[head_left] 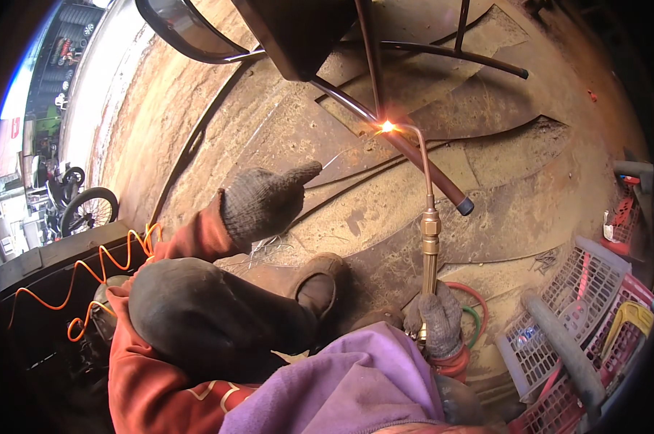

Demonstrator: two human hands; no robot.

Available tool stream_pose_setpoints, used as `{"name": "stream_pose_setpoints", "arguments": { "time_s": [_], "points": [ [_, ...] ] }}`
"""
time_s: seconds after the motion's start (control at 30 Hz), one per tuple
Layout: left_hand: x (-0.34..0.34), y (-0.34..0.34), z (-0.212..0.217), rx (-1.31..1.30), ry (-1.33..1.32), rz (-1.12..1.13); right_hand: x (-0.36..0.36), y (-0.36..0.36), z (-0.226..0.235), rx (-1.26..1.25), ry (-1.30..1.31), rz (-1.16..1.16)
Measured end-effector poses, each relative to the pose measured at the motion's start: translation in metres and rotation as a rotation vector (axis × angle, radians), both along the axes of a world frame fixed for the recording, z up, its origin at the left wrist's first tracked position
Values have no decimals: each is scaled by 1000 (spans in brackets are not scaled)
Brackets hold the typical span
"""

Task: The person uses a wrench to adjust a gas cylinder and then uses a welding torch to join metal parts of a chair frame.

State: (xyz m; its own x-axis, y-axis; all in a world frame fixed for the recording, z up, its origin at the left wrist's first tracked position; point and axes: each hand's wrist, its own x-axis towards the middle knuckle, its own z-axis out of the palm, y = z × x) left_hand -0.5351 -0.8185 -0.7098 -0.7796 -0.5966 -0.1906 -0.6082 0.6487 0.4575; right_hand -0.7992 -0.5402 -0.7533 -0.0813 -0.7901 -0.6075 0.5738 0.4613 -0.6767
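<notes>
Toward near edge of floor (370,235), right hand (443,322) grips torch (430,249) low, presumably keeping clear of flame (388,126) at tube (437,174); left hand (265,202) pinches thin rod (332,159).

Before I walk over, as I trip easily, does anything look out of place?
Yes: thin wire-like strands lie tangled between the left hand and the brown shoe, as if dropped there. The floor sheets also look rough-edged and ill-fitting.

A slender metal torch (430,230) is gleaming gold, a round metal tube (439,174) is showing apparently reddish-brown, a knitted fabric glove (264,204) mottled grey.
</notes>
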Motion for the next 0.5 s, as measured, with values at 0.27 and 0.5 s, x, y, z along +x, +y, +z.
{"name": "stream_pose_setpoints", "arguments": {
  "time_s": [0.27, 0.5],
  "points": [
    [1, -1, -2, 9, 60, 4, -1, 0, 1, -11, -19, 6],
    [1, -2, 1, 72, -7, 29, -1, -1, 0, -70, 77, -8]
  ]
}}
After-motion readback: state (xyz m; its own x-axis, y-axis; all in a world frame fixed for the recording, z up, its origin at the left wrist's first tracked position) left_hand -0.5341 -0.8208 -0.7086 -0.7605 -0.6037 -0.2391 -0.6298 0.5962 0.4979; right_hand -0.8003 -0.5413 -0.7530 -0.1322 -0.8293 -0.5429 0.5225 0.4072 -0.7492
